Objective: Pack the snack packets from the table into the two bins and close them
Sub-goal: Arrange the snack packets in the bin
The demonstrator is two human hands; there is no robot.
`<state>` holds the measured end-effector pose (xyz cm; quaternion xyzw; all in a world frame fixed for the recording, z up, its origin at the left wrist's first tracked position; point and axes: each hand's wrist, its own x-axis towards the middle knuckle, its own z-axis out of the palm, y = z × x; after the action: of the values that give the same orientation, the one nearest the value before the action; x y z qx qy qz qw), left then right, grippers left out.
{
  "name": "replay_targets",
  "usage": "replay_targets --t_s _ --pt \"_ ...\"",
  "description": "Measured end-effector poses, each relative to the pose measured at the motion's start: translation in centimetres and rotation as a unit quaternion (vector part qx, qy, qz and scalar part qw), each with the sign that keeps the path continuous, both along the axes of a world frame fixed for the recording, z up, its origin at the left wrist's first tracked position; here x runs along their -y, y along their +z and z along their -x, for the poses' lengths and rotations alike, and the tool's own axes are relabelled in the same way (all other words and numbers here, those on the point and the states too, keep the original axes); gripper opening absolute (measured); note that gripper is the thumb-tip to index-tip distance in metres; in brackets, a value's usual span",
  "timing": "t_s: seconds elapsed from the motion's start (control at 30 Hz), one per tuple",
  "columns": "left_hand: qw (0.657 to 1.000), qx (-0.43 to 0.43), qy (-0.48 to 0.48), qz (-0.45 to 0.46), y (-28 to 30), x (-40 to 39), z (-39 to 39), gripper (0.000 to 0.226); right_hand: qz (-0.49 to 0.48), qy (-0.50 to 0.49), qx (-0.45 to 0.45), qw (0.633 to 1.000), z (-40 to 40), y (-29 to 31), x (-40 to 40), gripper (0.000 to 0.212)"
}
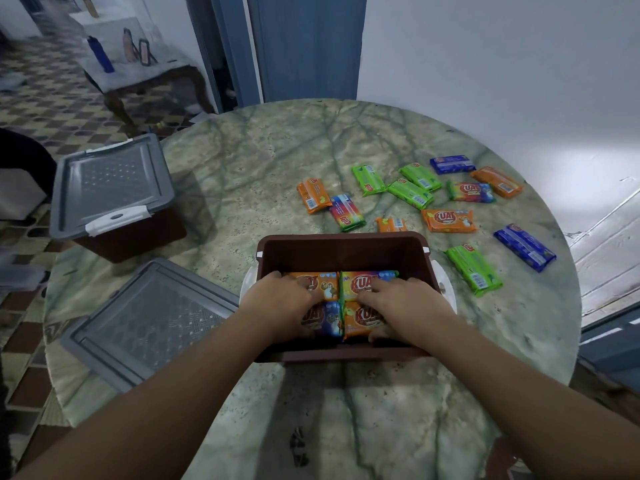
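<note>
With our left hand (287, 299) and right hand (405, 299) pressing flat, ungripping, on four colourful foil snack packets (360, 287) inside the open brown plastic bin (341, 245), we risk crushing them.

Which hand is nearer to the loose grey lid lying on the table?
Left. The left hand is in the open bin, on the side toward the grey lid; the right hand is farther away.
</note>
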<state>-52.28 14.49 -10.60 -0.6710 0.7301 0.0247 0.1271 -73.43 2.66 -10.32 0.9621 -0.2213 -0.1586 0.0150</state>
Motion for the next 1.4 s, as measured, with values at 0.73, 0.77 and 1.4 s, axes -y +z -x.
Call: replay_targets --t_s 0.73,0.77,1.4 --pt "0.97 -0.097 0.203 0.091 0.9 7.5 -3.6 0.034 0.052 -0.221 0.209 0.951 -2.1 -0.4 5.7 0.041" --pt "0.973 -0.093 0.194 0.088 0.9 8.1 -3.7 0.035 0.051 -0.233 0.204 0.949 -2.1 -0.4 5.8 0.041" --pt "0.924 -0.332 0.188 0.036 4.5 15.3 -4.7 0.06 -0.148 -0.384 0.202 0.889 -3.4 2.7 9.5 0.05"
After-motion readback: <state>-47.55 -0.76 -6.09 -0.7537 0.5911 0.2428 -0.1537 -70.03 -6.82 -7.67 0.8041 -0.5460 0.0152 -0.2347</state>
